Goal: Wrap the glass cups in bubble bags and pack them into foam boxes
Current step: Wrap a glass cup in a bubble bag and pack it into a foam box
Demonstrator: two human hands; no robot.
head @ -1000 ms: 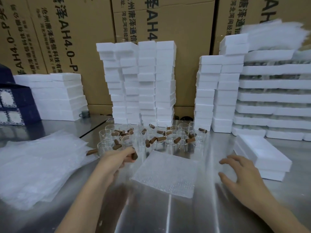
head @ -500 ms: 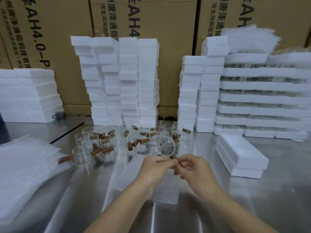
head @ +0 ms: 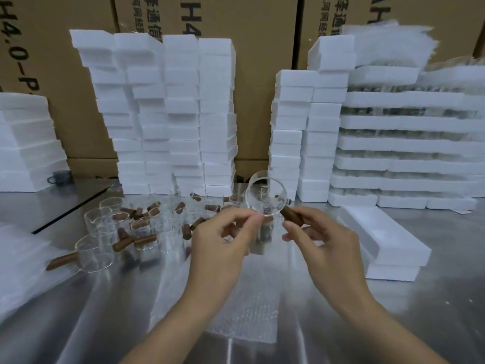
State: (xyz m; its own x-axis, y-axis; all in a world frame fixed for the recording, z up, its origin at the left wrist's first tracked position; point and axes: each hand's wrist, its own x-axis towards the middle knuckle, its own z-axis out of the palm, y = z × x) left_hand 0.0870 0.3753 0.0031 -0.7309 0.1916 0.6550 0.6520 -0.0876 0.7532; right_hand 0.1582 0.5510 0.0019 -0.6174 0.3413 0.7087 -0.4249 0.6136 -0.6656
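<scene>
A clear glass cup (head: 266,194) with a brown wooden handle is held up above the steel table, its mouth turned toward me. My right hand (head: 319,237) pinches the handle, and my left hand (head: 223,237) touches the cup's lower rim with its fingertips. Below my wrists a bubble bag (head: 244,321) lies flat on the table. Several more glass cups (head: 126,227) with wooden handles stand clustered to the left. A closed foam box (head: 380,240) sits on another at the right.
Tall stacks of white foam boxes (head: 170,114) line the back, with more at the right (head: 406,143) and far left. A pile of bubble bags (head: 23,271) lies at the left edge. Cardboard cartons form the wall behind. A small grey mug (head: 59,177) stands at the back left.
My left hand lifted a cup from the cluster. My right hand came in and took its handle. The cup has risen and tilted toward me. The camera view shifted right.
</scene>
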